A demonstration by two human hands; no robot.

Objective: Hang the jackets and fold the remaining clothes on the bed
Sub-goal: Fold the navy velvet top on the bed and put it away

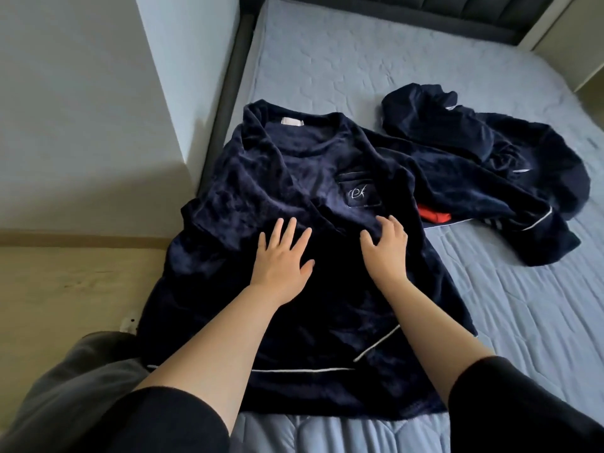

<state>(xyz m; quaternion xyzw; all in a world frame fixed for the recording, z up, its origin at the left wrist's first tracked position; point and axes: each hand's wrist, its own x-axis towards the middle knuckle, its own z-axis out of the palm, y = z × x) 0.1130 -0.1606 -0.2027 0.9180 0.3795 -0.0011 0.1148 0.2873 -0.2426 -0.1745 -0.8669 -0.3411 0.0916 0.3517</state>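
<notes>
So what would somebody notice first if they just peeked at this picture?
Most likely the big fluffy navy top spread flat on the near left part of the bed, with the left hand and right hand both resting on its middle. Next comes the crumpled navy heap farther right, with a bit of red cloth peeking out beneath its near edge.
</notes>
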